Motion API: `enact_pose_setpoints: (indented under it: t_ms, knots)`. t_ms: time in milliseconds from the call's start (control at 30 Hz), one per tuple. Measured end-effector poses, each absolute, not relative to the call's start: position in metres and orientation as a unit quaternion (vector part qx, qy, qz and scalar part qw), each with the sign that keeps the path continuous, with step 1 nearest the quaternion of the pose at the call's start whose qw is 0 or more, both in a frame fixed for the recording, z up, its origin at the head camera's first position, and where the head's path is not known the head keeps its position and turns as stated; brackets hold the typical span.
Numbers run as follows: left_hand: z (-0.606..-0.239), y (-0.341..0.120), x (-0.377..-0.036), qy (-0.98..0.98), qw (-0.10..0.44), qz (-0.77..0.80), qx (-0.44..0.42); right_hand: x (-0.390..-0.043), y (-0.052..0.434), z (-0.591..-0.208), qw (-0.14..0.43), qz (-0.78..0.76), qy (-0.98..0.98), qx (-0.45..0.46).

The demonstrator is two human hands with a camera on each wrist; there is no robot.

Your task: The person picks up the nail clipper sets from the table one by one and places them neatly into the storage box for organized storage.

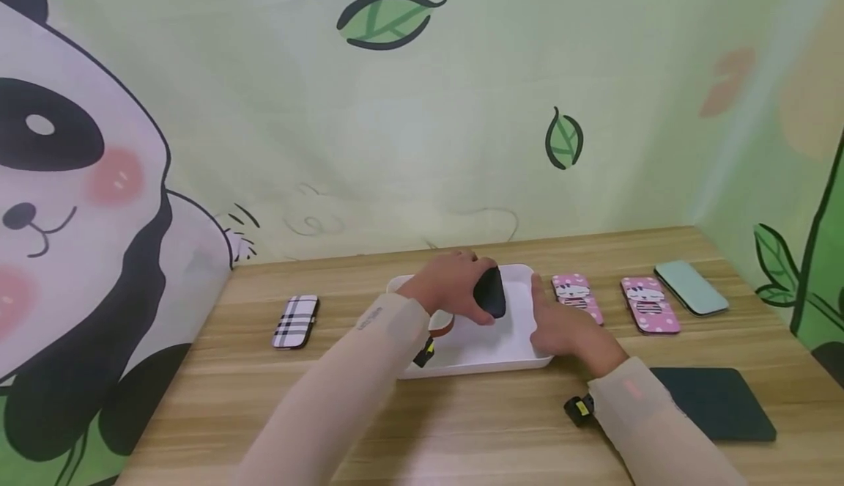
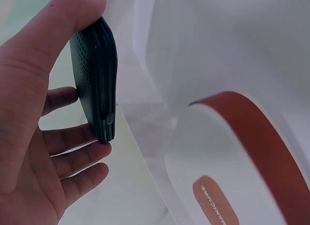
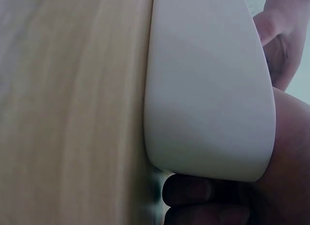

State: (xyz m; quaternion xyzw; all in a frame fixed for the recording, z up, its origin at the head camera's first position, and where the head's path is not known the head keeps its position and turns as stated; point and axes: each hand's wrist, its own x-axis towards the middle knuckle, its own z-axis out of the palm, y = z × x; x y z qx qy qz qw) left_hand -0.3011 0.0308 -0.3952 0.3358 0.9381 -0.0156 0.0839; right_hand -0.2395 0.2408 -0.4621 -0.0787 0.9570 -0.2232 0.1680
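My left hand (image 1: 455, 284) pinches a small black case (image 1: 490, 292) between thumb and fingers, above the white tray (image 1: 484, 354). In the left wrist view the black case (image 2: 94, 80) stands on edge, its textured side towards the palm and a small clasp button near its lower end. A white manicure case (image 2: 193, 152) with a brown band lies in the tray, partly hidden by the left hand in the head view. At the tray's right end my right hand (image 1: 567, 325) holds the rim. Its fingers (image 3: 189, 191) lie against the outer wall in the right wrist view.
A plaid case (image 1: 295, 322) lies left of the tray. To the right lie two pink cartoon cases (image 1: 577, 297) (image 1: 649, 305) and a pale green case (image 1: 691, 287). A dark flat rectangular thing (image 1: 719, 404) lies near the right forearm. Behind the wooden table hangs a printed cloth (image 1: 428, 141).
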Motion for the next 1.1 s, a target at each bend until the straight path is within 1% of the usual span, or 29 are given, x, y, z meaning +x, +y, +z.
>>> enact_pose_setpoints:
  t_ms: [200, 433, 700, 900, 1100]
  knots:
    - [-0.394, 0.039, -0.302, 0.940, 0.099, -0.003, 0.328, -0.241, 0.241, -0.464, 0.165, -0.216, 0.959, -0.079]
    - [-0.398, 0.049, -0.303, 0.936, 0.092, -0.023, 0.340, -0.240, 0.239, -0.462, 0.169, -0.213, 0.959, -0.079]
    - [-0.411, 0.066, -0.306, 0.932, 0.116, -0.016, 0.344, -0.238, 0.239, -0.461, 0.156, -0.215, 0.960, -0.083]
    - [-0.420, 0.073, -0.310, 0.933, 0.115, -0.020, 0.341, -0.239, 0.239, -0.463, 0.145, -0.217, 0.961, -0.092]
    - [-0.419, 0.079, -0.310, 0.931, 0.116, -0.029, 0.344, -0.240, 0.241, -0.464, 0.137, -0.215, 0.963, -0.093]
